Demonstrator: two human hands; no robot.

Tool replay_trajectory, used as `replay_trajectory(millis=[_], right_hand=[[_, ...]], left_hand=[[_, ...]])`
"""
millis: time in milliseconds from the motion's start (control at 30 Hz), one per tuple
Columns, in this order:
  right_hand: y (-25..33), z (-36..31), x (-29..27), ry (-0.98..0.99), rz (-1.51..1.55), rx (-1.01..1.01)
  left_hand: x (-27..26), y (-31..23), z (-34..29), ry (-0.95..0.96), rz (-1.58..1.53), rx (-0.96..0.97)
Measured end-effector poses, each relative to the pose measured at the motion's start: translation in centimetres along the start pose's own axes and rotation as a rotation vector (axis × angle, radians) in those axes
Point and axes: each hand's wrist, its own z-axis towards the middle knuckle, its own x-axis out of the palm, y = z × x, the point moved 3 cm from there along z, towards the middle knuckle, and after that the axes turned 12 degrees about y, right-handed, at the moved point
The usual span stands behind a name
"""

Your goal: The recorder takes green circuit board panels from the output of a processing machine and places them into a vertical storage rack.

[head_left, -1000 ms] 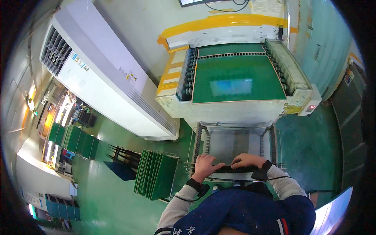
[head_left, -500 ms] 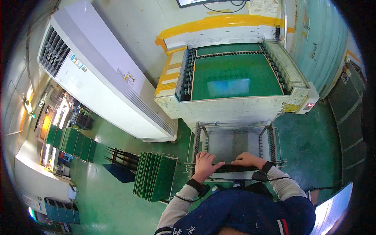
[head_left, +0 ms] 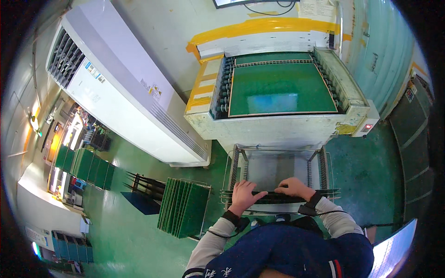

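Observation:
A wire rack (head_left: 321, 169) with toothed sides stands in front of my body. Several thin, dark panels (head_left: 273, 198) stand on edge close together at its near side. My left hand (head_left: 244, 196) lies over their top edges at the left, thumb stretched toward the middle. Right of the middle, my right hand (head_left: 295, 188) curls its fingers over the same edges. Both hands look closed on a panel; fingertips are partly hidden. Beyond the rack, a large glossy green panel (head_left: 278, 85) lies flat on the roller conveyor (head_left: 287, 121), a second one partly showing behind it.
On the left floor, a rack of upright green panels (head_left: 183, 208) stands beside a dark board (head_left: 141, 203). A tall white air conditioner (head_left: 134, 102) rises behind them. A lit screen-like panel (head_left: 394, 248) is at lower right, and a dark grey panelled surface (head_left: 410, 148) borders the right.
The view has shifted slightly. More separate dark panel edges show under my hands, and the near edge of the green panel on the conveyor is plainer. My hands stay almost in place.

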Motion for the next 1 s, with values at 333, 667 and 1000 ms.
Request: replay_trajectory(millis=[333, 667, 1000], right_hand=[[1.6, -0.6, -0.2, 0.051, -0.118, -0.013], [1.3, -0.1, 0.2, 0.148, -0.17, 0.061], [0.2, 1.1, 0.6, 0.211, -0.154, 0.09]], left_hand=[[0.1, -0.1, 0.1, -0.027, -0.018, 0.008], [-0.1, -0.3, 0.0, -0.045, 0.005, 0.014], [0.0, -0.2, 0.2, 0.013, 0.026, -0.026]])
